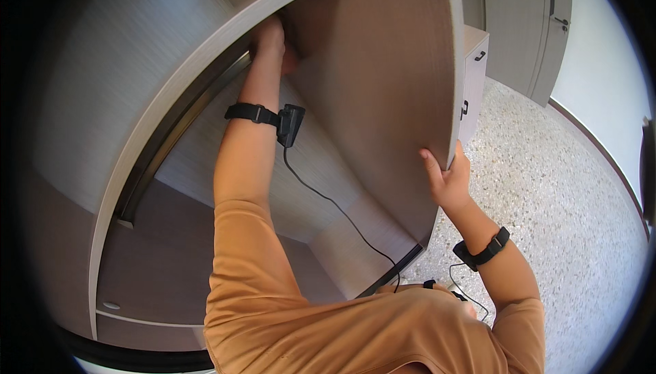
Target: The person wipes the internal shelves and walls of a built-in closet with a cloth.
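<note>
I am leaning into a wooden cabinet with a pale-edged shelf (179, 76) and a tall brown side panel (389, 80). My left hand (270, 37) reaches deep inside, up against the corner between shelf and panel. Its fingers are in shadow and mostly hidden, so what they touch does not show. Close to that wrist runs a dark metal rail (160, 145) under the shelf. On the right, my right hand (452, 179) grips the panel's front edge, the thumb on the inner face and the fingers around the outside.
Black straps with small devices circle both forearms; a black cable (335, 203) hangs from the left device (290, 125) across the cabinet opening. Beyond the panel stand a light cabinet with black handles (473, 80) and a grey door (516, 25). The speckled floor (540, 196) extends to the right.
</note>
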A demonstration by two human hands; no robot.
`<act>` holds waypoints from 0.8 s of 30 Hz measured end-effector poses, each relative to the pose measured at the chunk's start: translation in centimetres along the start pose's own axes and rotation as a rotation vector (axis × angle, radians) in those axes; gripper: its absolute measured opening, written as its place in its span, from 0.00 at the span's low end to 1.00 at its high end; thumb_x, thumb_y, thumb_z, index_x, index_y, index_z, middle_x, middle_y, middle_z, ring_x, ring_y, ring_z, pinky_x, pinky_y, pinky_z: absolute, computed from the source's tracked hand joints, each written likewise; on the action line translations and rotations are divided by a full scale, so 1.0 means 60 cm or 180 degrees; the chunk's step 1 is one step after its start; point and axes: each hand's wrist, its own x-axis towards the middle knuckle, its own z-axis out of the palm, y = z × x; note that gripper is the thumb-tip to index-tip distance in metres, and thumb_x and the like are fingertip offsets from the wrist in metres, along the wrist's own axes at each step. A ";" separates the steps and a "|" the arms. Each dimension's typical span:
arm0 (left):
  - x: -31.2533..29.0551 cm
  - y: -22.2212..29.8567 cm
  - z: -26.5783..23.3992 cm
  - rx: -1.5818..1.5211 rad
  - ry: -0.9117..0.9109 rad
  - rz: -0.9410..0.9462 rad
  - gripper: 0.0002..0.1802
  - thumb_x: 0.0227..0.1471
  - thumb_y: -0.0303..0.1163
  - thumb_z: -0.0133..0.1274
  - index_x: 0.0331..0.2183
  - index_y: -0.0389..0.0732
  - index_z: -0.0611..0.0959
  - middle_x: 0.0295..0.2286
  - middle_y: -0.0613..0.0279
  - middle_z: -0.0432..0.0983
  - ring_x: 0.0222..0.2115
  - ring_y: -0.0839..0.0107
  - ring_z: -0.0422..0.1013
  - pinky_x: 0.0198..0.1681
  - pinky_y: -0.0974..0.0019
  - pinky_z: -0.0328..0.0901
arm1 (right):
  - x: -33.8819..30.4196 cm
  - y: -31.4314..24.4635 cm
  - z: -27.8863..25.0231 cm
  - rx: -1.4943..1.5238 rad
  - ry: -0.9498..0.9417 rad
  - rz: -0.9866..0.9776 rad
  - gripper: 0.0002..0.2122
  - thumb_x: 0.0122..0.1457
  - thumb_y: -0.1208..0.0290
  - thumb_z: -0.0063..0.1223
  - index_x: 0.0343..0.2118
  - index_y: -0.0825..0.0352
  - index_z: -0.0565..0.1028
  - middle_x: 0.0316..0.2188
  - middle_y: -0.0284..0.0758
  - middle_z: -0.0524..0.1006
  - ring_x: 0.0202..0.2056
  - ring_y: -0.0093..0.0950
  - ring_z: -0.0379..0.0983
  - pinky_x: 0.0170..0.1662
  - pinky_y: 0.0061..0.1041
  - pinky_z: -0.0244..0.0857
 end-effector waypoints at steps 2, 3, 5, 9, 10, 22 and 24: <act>-0.022 0.031 -0.006 -0.0709 -0.0078 -0.0472 0.25 0.59 0.43 0.41 0.50 0.35 0.76 0.47 0.45 0.74 0.48 0.54 0.70 0.51 0.59 0.63 | 0.000 0.002 -0.003 -0.0017 0.0027 0.0060 0.10 0.57 0.69 0.61 0.34 0.69 0.72 0.21 0.40 0.76 0.22 0.37 0.75 0.27 0.29 0.67; -0.027 0.039 -0.008 -0.1053 -0.0131 -0.0722 0.26 0.60 0.44 0.41 0.51 0.35 0.75 0.49 0.44 0.73 0.51 0.54 0.69 0.53 0.60 0.62 | -0.004 0.003 -0.003 -0.0046 0.0052 0.0054 0.10 0.57 0.69 0.61 0.34 0.69 0.72 0.21 0.40 0.76 0.22 0.37 0.75 0.27 0.29 0.67; -0.018 0.058 -0.016 -0.0019 -0.0381 -0.0496 0.26 0.64 0.42 0.35 0.56 0.36 0.69 0.54 0.46 0.68 0.51 0.54 0.69 0.54 0.58 0.62 | -0.008 0.004 0.000 -0.0096 0.0109 0.0049 0.10 0.57 0.69 0.61 0.33 0.69 0.71 0.21 0.40 0.77 0.22 0.36 0.76 0.27 0.29 0.67; -0.028 0.041 0.014 -0.0699 0.0200 0.0213 0.24 0.63 0.37 0.35 0.52 0.28 0.69 0.51 0.35 0.67 0.52 0.45 0.66 0.56 0.53 0.60 | -0.006 0.003 0.003 -0.0190 0.0192 0.0077 0.12 0.57 0.68 0.61 0.32 0.69 0.70 0.21 0.43 0.76 0.22 0.39 0.75 0.26 0.29 0.67; -0.032 0.036 0.024 -0.1106 0.0426 0.0403 0.24 0.62 0.35 0.35 0.50 0.26 0.70 0.49 0.31 0.68 0.52 0.42 0.65 0.57 0.52 0.59 | -0.008 0.007 0.002 -0.0231 0.0178 0.0116 0.12 0.57 0.68 0.61 0.33 0.70 0.70 0.21 0.43 0.76 0.23 0.40 0.75 0.27 0.29 0.67; -0.352 0.119 -0.037 -0.1092 0.0202 0.0733 0.14 0.60 0.30 0.41 0.44 0.30 0.70 0.39 0.39 0.69 0.40 0.45 0.68 0.44 0.51 0.62 | -0.016 0.005 0.008 -0.0339 0.0359 0.0142 0.13 0.58 0.67 0.60 0.37 0.71 0.70 0.28 0.47 0.78 0.29 0.41 0.77 0.34 0.30 0.68; -0.410 0.104 -0.049 -0.1289 -0.0064 0.0619 0.11 0.58 0.25 0.43 0.43 0.32 0.71 0.35 0.47 0.71 0.38 0.56 0.69 0.43 0.61 0.63 | -0.019 0.007 0.007 -0.0311 0.0336 0.0145 0.13 0.58 0.68 0.59 0.37 0.71 0.70 0.28 0.47 0.78 0.29 0.40 0.77 0.34 0.30 0.68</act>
